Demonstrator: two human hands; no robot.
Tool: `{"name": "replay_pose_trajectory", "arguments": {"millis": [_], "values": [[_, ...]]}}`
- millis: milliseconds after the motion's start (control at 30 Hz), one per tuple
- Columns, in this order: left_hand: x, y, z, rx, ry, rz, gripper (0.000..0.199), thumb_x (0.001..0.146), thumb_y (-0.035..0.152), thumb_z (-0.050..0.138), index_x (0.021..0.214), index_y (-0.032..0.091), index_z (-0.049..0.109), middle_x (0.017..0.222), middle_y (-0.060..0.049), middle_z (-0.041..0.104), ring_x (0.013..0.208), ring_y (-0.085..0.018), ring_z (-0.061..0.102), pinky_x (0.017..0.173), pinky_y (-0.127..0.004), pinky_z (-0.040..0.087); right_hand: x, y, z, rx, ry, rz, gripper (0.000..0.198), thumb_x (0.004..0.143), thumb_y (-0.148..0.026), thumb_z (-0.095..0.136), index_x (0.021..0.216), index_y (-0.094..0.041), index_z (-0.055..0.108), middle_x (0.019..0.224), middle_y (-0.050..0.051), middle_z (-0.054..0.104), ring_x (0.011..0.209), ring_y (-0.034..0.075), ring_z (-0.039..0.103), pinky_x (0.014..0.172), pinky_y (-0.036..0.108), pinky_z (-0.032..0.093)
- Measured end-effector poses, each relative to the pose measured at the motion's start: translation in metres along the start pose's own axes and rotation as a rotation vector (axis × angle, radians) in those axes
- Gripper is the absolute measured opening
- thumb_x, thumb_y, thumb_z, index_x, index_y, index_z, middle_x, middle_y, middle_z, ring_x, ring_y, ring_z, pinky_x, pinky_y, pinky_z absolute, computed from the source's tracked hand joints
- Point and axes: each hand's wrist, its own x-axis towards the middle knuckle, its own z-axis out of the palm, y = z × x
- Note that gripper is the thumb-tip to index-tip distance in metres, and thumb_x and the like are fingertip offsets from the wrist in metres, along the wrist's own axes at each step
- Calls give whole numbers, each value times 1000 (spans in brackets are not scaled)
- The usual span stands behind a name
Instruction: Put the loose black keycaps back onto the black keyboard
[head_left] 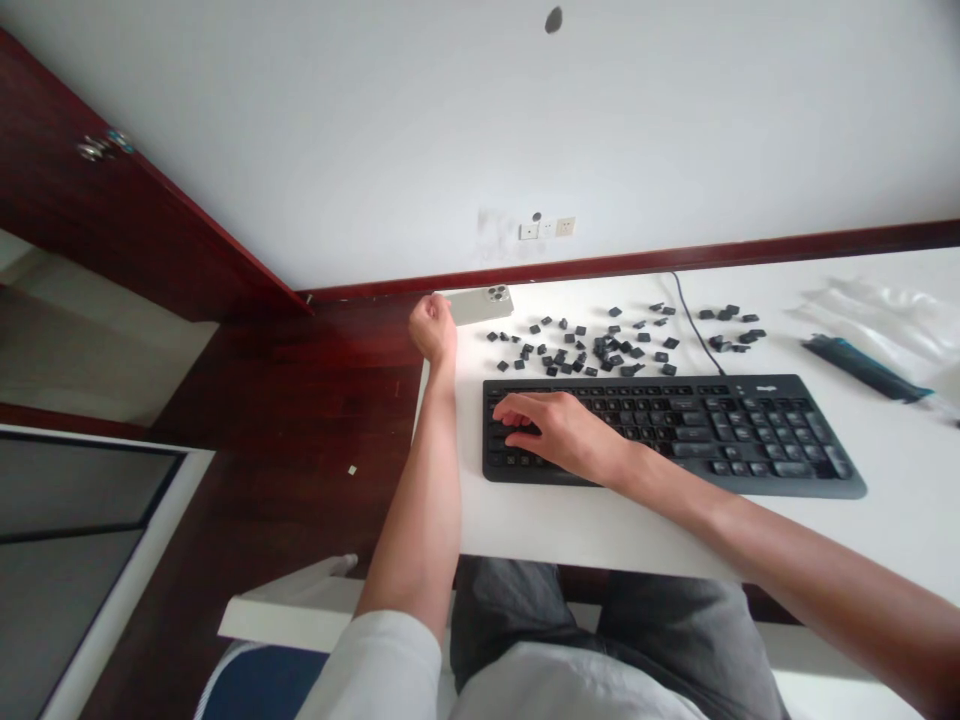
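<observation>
A black keyboard (750, 478) lies on the white table, with some key positions bare of caps. Over its left end is my right hand (559, 428), fingers bent down at the keys and the thumb apart from them; I see nothing held in it. My left hand (433, 327) is curled closed at the table's left edge, beside a pale phone (476, 306) lying camera side up. Whatever may be inside those fingers is hidden. Loose black keycaps (604, 348) are scattered behind the keyboard, and a smaller group of keycaps (733, 340) sits right of the cable.
The keyboard's cable (694, 322) runs to the table's back edge. At the right lie a dark tube-like packet (866, 368) and clear plastic wrap (892, 310). A wall with sockets (547, 229) rises behind the table (525, 525). Dark red floor (300, 430) extends to the left.
</observation>
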Motion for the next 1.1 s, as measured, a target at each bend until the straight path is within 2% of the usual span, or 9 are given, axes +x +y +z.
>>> {"name": "replay_pose_trajectory", "arguments": {"millis": [500, 700, 967, 1100], "values": [[-3, 9, -5, 10, -19, -43, 31, 99, 29, 53, 75, 22, 70, 80, -6, 74, 78, -22, 67, 77, -30, 45, 2, 3, 10, -21, 68, -86, 16, 96, -12, 72, 108, -22, 76, 107, 6, 80, 98, 22, 75, 89, 36, 61], [-3, 8, -5, 19, -16, -34, 32, 99, 29, 53, 75, 22, 71, 80, -6, 75, 78, -22, 67, 76, -29, 45, 1, 2, 11, -77, 57, -139, 13, 97, -12, 71, 95, -20, 79, 101, 7, 79, 98, 24, 74, 88, 38, 62], [-2, 7, -5, 8, -21, -35, 30, 99, 29, 54, 75, 22, 70, 82, -6, 75, 82, -22, 68, 77, -29, 45, -4, 1, 16, -128, 98, -205, 18, 100, -11, 65, 105, -19, 80, 106, 10, 81, 100, 25, 76, 89, 39, 64], [-2, 6, -4, 3, -22, -30, 30, 99, 29, 53, 75, 22, 70, 82, -6, 76, 83, -23, 69, 77, -29, 45, -4, 0, 17, -159, 112, -229, 18, 101, -13, 64, 102, -20, 81, 105, 10, 81, 99, 25, 76, 86, 39, 65]]}}
